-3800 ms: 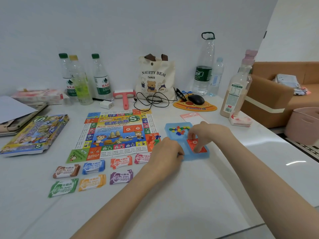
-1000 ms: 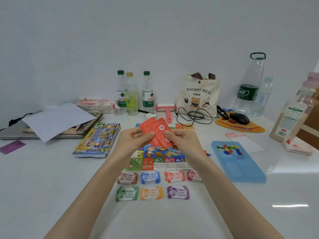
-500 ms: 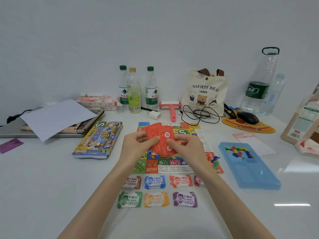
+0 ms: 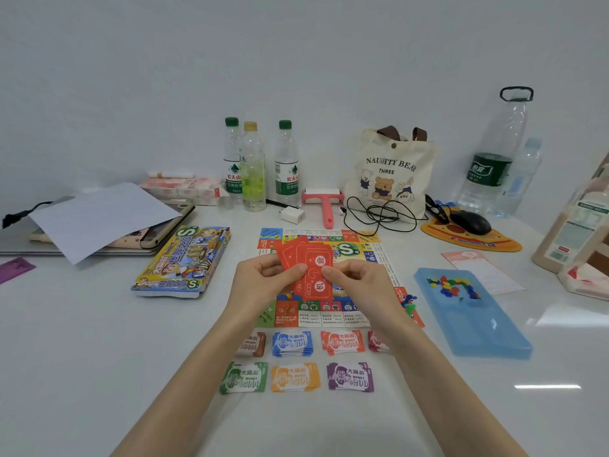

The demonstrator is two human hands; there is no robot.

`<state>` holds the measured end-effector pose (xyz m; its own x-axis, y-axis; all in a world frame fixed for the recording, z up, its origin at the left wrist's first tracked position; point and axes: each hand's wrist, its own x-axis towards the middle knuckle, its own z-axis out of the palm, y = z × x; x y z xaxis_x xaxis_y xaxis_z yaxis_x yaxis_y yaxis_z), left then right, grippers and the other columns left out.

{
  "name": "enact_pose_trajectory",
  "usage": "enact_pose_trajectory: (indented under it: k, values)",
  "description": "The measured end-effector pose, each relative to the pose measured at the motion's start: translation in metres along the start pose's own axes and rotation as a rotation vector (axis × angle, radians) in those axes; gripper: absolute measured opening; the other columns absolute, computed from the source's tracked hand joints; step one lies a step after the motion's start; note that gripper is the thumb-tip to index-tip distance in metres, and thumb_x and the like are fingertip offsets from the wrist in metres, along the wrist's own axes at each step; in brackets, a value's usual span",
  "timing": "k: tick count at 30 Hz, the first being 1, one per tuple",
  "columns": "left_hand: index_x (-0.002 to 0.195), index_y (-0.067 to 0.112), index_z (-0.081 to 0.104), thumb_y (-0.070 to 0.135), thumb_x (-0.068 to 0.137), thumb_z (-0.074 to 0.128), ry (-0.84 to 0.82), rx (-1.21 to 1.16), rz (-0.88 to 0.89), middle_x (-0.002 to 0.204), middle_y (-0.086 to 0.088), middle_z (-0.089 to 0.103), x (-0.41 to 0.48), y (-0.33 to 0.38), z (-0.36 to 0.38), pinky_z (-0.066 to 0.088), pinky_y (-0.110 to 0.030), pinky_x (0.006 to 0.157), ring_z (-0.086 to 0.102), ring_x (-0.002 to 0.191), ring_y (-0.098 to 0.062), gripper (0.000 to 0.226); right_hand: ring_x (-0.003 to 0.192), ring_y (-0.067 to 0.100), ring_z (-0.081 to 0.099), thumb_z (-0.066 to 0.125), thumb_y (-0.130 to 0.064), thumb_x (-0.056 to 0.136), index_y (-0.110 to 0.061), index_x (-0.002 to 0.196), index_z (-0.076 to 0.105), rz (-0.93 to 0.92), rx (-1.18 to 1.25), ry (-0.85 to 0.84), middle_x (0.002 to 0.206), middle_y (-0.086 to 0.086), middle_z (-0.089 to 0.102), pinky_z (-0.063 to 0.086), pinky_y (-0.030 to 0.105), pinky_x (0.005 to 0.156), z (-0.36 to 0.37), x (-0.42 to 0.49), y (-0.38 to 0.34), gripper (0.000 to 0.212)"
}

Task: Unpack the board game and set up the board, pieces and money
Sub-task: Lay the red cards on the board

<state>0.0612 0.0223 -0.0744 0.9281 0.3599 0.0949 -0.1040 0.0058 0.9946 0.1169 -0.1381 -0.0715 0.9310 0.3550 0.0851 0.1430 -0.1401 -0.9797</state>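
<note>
Red cards (image 4: 315, 260) printed 机会 are pinched by curled fingers (image 4: 296, 271) of left hand (image 4: 260, 285) and right hand (image 4: 359, 285).

Home desk (image 4: 99, 357) (laptop (image 4: 16, 240), mouse (image 4: 468, 222), water bottles (image 4: 286, 166))

A plain, matt, pale grey-white wall (image 4: 296, 61) fills the upper half of the view and meets the far edge of a glossy white table (image 4: 82, 357), which spreads across the whole lower half. Soft, even light falls on both. At the near right the table's sheen carries a thin bright streak of reflected light (image 4: 547, 386), with a broader pale glare (image 4: 576, 319) just beyond it.
</note>
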Motion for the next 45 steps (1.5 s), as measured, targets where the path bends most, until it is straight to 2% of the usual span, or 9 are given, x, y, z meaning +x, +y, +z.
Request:
enact_pose_trajectory:
  k: [7,13,20,25,29,33,35,40,45]
  values:
    - [0.090,0.019,0.073,0.013,0.075,0.079,0.096,0.029,0.090,0.084,0.001,0.076,-0.004,-0.001,0.002,0.059,-0.026,0.066,0.073,0.079,-0.016,0.018,0.082,0.008,0.070,0.071,-0.028,0.085,-0.023,0.088,0.072,-0.037,-0.021,0.018,0.084,-0.006,0.075,0.055,0.019,0.071,0.000,-0.001,0.000,0.006]
    - [0.097,0.014,0.073,0.013,0.075,0.079,0.045,-0.017,0.059,0.091,-0.003,0.076,-0.007,0.000,0.005,0.060,-0.037,0.076,0.073,0.086,-0.020,0.023,0.075,0.013,0.073,0.078,-0.026,0.077,-0.006,0.084,0.071,0.048,0.100,0.036,0.079,0.001,0.075,0.055,0.018,0.062,-0.006,-0.005,-0.004,0.023]
    - [0.100,0.013,0.072,0.010,0.076,0.078,0.032,-0.005,0.023,0.092,-0.005,0.075,-0.007,-0.002,0.002,0.061,-0.037,0.073,0.072,0.087,-0.021,0.025,0.075,0.010,0.072,0.070,-0.025,0.085,-0.011,0.086,0.074,0.023,0.061,-0.027,0.082,-0.001,0.076,0.052,0.013,0.060,-0.005,-0.009,-0.009,0.015]
    - [0.096,0.015,0.072,0.007,0.076,0.077,0.053,-0.037,-0.008,0.088,-0.004,0.076,-0.007,-0.003,0.002,0.058,-0.024,0.060,0.073,0.079,-0.018,0.022,0.078,0.005,0.071,0.063,-0.025,0.091,-0.012,0.094,0.075,0.059,0.053,-0.098,0.084,-0.003,0.076,0.049,0.008,0.060,-0.009,-0.009,-0.011,0.018]
    - [0.092,0.017,0.072,0.008,0.077,0.077,0.069,-0.064,-0.038,0.089,-0.004,0.076,-0.006,-0.003,0.001,0.059,-0.026,0.065,0.073,0.080,-0.019,0.018,0.064,-0.002,0.065,0.057,-0.029,0.095,-0.017,0.085,0.074,0.109,0.036,-0.125,0.075,-0.011,0.074,0.044,0.006,0.057,-0.012,-0.008,-0.015,0.023]
    - [0.094,0.017,0.071,0.010,0.078,0.076,0.076,-0.077,-0.045,0.089,-0.001,0.076,-0.006,-0.003,-0.002,0.060,-0.029,0.073,0.073,0.082,-0.019,0.018,0.068,0.016,0.048,0.067,-0.031,0.087,-0.019,0.071,0.075,0.155,0.133,0.005,0.073,0.000,0.070,0.041,0.021,0.065,-0.019,-0.003,-0.012,0.022]
    - [0.094,0.017,0.071,0.010,0.078,0.076,0.071,-0.080,-0.049,0.089,-0.001,0.076,-0.007,-0.003,-0.003,0.060,-0.028,0.073,0.073,0.082,-0.019,0.018,0.063,0.011,0.051,0.073,-0.029,0.082,-0.014,0.077,0.075,0.162,0.163,0.076,0.072,0.001,0.072,0.042,0.023,0.066,-0.022,-0.002,-0.012,0.016]
    - [0.095,0.017,0.071,0.011,0.078,0.076,0.071,-0.080,-0.053,0.090,-0.001,0.076,-0.007,-0.003,-0.003,0.060,-0.030,0.075,0.073,0.083,-0.019,0.019,0.055,0.006,0.051,0.080,-0.027,0.075,-0.012,0.072,0.069,0.152,0.185,0.132,0.073,0.003,0.072,0.043,0.021,0.061,-0.023,-0.001,-0.010,0.018]
    - [0.098,0.013,0.072,0.009,0.077,0.077,0.047,-0.076,-0.062,0.092,-0.004,0.076,-0.006,-0.003,-0.004,0.060,-0.030,0.073,0.073,0.084,-0.021,0.022,0.051,-0.003,0.057,0.075,-0.017,0.081,-0.011,0.072,0.068,0.086,0.117,0.037,0.060,-0.009,0.068,0.042,0.008,0.050,-0.022,-0.002,-0.012,0.013]
